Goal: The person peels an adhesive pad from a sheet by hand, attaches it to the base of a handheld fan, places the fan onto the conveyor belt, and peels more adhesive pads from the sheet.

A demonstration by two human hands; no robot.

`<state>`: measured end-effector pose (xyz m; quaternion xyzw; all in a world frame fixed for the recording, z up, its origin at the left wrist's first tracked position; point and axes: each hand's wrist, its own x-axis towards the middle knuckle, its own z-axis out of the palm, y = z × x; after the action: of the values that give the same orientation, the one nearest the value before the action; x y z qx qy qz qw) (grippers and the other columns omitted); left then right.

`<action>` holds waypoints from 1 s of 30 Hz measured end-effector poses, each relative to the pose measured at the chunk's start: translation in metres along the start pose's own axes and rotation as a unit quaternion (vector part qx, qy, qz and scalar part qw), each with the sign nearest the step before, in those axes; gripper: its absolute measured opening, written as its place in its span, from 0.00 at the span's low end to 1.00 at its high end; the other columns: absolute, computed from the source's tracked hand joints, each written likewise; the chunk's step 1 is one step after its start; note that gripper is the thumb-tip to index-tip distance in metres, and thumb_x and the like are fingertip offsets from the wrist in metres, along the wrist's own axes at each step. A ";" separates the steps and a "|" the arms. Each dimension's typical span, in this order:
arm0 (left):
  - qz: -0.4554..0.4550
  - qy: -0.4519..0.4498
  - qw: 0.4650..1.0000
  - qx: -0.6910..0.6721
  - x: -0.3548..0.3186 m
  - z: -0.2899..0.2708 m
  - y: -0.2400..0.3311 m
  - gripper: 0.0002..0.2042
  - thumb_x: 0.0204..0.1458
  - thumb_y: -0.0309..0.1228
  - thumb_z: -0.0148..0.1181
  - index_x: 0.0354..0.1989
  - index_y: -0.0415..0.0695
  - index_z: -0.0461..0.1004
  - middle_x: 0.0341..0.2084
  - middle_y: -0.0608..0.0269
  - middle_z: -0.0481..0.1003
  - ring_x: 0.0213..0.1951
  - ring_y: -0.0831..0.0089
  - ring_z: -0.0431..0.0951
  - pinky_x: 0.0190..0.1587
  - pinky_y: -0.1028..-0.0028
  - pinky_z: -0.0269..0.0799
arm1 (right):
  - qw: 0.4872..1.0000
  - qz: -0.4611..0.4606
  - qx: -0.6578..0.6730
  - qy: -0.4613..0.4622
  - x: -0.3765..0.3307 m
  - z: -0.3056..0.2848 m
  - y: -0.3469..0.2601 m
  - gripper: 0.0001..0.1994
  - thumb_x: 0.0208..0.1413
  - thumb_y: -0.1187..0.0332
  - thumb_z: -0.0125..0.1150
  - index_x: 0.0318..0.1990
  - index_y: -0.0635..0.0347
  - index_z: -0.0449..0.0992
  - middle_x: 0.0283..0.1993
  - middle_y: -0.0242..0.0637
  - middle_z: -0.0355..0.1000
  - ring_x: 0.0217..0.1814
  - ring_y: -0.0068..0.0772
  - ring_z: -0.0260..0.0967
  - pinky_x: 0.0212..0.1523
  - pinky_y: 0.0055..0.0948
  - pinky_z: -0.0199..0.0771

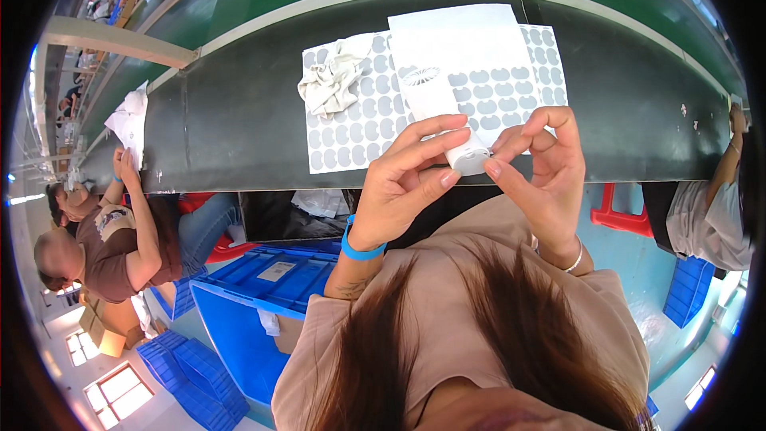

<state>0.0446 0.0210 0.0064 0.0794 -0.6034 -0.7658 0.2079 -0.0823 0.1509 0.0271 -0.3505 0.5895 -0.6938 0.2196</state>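
My left hand [411,179] closes its thumb and fingers around a small white cylinder [467,152] held above the table's near edge. The cylinder's end with a grey face tilts up toward me. At that end's rim is my right hand [546,164], thumb and index finger brought close together; anything thin between them is too small to make out. Just beyond my left fingers, another white cylindrical piece [431,94] shows a round end with radial slots. My fingers cover its lower part. Sheets of grey rounded stickers [343,140] lie under and behind it.
A crumpled whitish cloth [331,84] and a blank white sheet [455,36] lie on the dark table [247,104]. Below the table stands a blue crate [231,311]. One person [120,247] works at left, another [710,215] at right, near a red stool [621,211].
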 end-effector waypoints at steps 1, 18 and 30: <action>0.000 0.002 1.000 -0.003 0.000 0.000 0.000 0.18 0.51 0.18 0.54 0.53 0.34 0.70 0.57 0.48 0.62 0.57 0.59 0.66 0.55 0.63 0.71 | 1.000 0.000 -0.003 0.000 0.000 0.000 0.000 0.22 0.44 0.82 0.65 0.42 0.57 0.58 0.26 0.30 0.71 0.33 0.21 0.70 0.40 0.23 0.65; 0.003 0.007 1.000 0.006 -0.001 0.001 0.000 0.19 0.50 0.17 0.53 0.53 0.35 0.70 0.57 0.47 0.63 0.58 0.60 0.66 0.54 0.65 0.71 | 1.000 0.014 -0.015 0.011 -0.001 0.001 -0.001 0.22 0.44 0.81 0.65 0.41 0.56 0.58 0.25 0.27 0.71 0.32 0.18 0.69 0.39 0.22 0.60; 0.006 0.021 1.000 -0.019 -0.002 0.002 0.002 0.20 0.48 0.16 0.53 0.52 0.34 0.70 0.57 0.47 0.64 0.57 0.62 0.66 0.55 0.65 0.67 | 1.000 0.009 -0.004 0.001 -0.002 -0.006 -0.003 0.23 0.42 0.82 0.64 0.41 0.55 0.57 0.25 0.27 0.71 0.33 0.18 0.68 0.39 0.22 0.57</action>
<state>0.0463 0.0237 0.0088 0.0878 -0.5845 -0.7741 0.2269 -0.0847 0.1568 0.0294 -0.3454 0.5952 -0.6901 0.2240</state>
